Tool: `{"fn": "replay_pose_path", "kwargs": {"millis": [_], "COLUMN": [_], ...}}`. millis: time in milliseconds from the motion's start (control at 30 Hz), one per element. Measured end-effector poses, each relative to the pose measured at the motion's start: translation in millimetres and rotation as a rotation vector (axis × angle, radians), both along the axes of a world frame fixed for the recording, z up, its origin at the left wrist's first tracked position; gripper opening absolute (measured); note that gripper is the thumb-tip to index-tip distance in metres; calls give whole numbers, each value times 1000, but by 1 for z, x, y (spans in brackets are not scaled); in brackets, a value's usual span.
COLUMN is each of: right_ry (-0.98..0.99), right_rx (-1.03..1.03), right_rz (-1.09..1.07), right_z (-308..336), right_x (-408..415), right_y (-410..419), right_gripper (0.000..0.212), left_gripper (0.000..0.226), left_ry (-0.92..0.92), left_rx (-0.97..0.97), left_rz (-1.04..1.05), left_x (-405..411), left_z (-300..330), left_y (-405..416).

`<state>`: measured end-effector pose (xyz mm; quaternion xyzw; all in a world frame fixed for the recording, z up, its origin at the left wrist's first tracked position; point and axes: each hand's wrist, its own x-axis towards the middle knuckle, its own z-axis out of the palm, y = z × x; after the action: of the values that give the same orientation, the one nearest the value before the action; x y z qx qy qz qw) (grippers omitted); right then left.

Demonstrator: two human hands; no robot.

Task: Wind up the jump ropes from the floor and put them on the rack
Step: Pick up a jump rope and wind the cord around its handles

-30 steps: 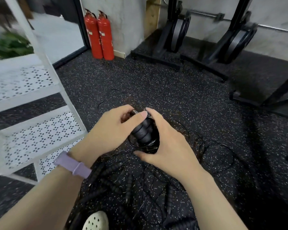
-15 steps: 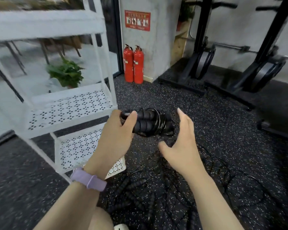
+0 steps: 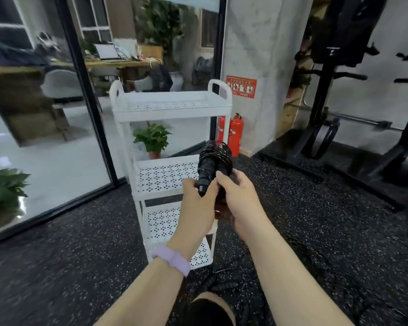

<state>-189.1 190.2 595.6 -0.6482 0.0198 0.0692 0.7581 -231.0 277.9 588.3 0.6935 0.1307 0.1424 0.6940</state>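
Note:
A wound-up black jump rope, its cord coiled round the ribbed handles, stands nearly upright in front of the white rack's middle shelf. My left hand grips the lower end of the handles. My right hand holds the bundle from the right, its thumb against the coil. More black jump-rope handles lie on the floor between my forearms, partly hidden by my arms and knee.
The white three-tier rack has perforated shelves and stands against a glass wall. Two red fire extinguishers stand by a concrete pillar. Black gym stands and a barbell fill the right side. A potted plant sits behind the glass.
The view has lifted from the floor to the rack. The wound rope has been raised and turned upright, and my right hand has closed onto it again.

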Motion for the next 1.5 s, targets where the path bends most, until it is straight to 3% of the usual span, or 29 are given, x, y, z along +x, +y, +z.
{"fn": "replay_pose_path", "kwargs": {"millis": [133, 233, 367, 533, 833, 1100, 1233, 1400, 1500], "right_ry": [-20, -14, -45, -13, -91, -165, -195, -206, -179], "right_rx": [10, -47, -251, -361, -562, -706, -744, -775, -746], "right_rz": [64, 109, 210, 278, 392, 579, 581, 593, 581], "right_z": [1, -3, -17, -38, -76, -99, -107, -106, -105], "right_x": [-4, 3, 24, 69, 155, 181, 183, 183, 181], "right_y": [24, 46, 81, 125, 177, 208, 217, 214, 211], "right_gripper": [21, 18, 23, 34, 19, 31, 39, 41, 36], "left_gripper": [29, 28, 32, 26, 26, 22, 39, 65, 68], "left_ry": [64, 110, 175, 227, 267, 413, 437, 429, 404], "left_rx": [221, 279, 224, 106, 89, 226, 350, 310, 295], "left_rz": [-32, -57, 19, 155, 404, 509, 476, 473, 429], "left_x": [-9, -7, 12, 51, 133, 145, 145, 139, 133], "left_z": [1, -7, -21, -40, -84, -104, -108, -103, -96], "left_y": [41, 73, 108, 138, 163, 171, 171, 163, 159]}}
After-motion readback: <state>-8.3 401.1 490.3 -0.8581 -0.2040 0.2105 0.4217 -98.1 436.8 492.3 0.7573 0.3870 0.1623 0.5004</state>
